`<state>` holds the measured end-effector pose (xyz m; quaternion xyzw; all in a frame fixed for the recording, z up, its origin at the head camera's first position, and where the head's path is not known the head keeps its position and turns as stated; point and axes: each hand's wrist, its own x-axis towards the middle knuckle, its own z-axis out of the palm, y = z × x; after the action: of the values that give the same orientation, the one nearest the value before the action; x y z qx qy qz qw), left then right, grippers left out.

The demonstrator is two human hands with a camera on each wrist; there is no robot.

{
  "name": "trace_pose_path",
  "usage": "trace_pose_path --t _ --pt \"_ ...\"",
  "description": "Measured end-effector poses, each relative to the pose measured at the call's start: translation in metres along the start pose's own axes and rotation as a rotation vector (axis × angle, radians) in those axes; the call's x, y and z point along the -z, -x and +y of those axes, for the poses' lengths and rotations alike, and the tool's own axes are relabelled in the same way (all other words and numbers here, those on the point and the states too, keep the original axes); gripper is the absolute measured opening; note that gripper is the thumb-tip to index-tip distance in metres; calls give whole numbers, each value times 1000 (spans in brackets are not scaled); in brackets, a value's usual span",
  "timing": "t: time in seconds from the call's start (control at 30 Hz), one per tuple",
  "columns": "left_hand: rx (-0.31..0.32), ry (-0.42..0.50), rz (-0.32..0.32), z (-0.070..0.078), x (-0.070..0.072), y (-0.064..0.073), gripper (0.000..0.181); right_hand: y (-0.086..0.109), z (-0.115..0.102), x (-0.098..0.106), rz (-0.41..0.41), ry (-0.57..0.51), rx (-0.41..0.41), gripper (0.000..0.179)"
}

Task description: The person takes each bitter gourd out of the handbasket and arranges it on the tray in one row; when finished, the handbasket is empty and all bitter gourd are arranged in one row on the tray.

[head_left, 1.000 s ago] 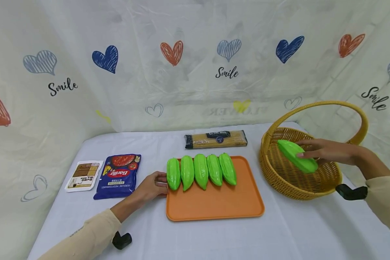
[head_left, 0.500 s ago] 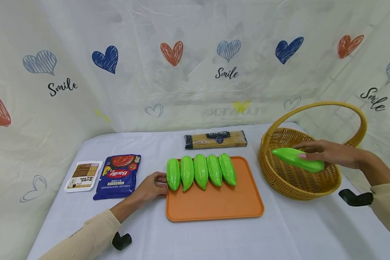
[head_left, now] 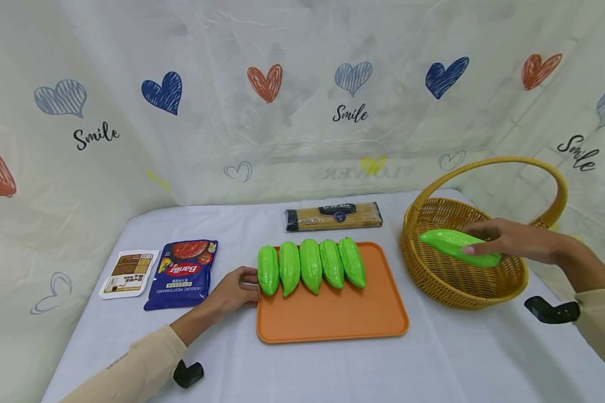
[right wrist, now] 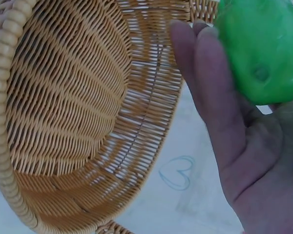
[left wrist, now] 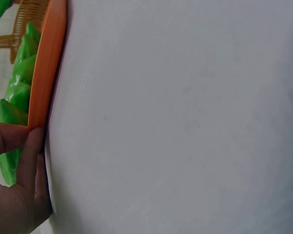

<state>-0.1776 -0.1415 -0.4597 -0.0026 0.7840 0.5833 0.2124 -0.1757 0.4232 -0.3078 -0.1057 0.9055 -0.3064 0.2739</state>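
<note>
My right hand [head_left: 514, 240] grips a smooth, bright-green, tapered toy vegetable [head_left: 446, 244] over the wicker basket [head_left: 464, 299]. Its pointed end faces left, and its blunt, dimpled end shows in the right wrist view. My left hand [head_left: 232, 292] pinches the left rim of the orange tray [head_left: 333, 316], thumb on top and fingers along the outer side, as the left wrist view shows. Several matching green vegetables [head_left: 310, 266] lie side by side along the tray's back half, points toward the front. The leftmost one sits right by my left fingertips.
A pack of spaghetti [head_left: 335, 217] lies behind the tray. To the left are a blue Barilla sauce pouch [head_left: 182, 274] and a white packet with a brown label [head_left: 128, 273]. The basket's tall handle [head_left: 499, 161] arches above its opening. A heart-print curtain [head_left: 292, 134] hangs behind the table.
The green vegetable in my right hand has turned from a steep slant to nearly level, its pointed end lower, over the basket. My left hand and the tray stay put.
</note>
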Motion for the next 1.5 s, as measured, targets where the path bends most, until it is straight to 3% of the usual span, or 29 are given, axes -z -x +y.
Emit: trace_pose_path --t 0.13,0.53,0.87,1.03,1.23,1.5 --pt "-1 -1 -1 0 0 0 62 -1 -6 -5 -9 -77 12 50" --pt "-4 17 3 -2 0 -3 62 -12 -26 -17 37 -66 84 47" --pt "-3 14 0 -2 0 -3 61 -25 -44 -32 152 -71 128 45" --pt "-5 17 -2 -2 0 -2 61 -32 -53 -38 176 -98 217 44" --pt "0 14 -6 -1 0 -2 61 -45 -56 -45 159 -130 353 30" --pt "-3 24 2 -3 0 -3 61 -58 -64 -59 108 -188 314 45"
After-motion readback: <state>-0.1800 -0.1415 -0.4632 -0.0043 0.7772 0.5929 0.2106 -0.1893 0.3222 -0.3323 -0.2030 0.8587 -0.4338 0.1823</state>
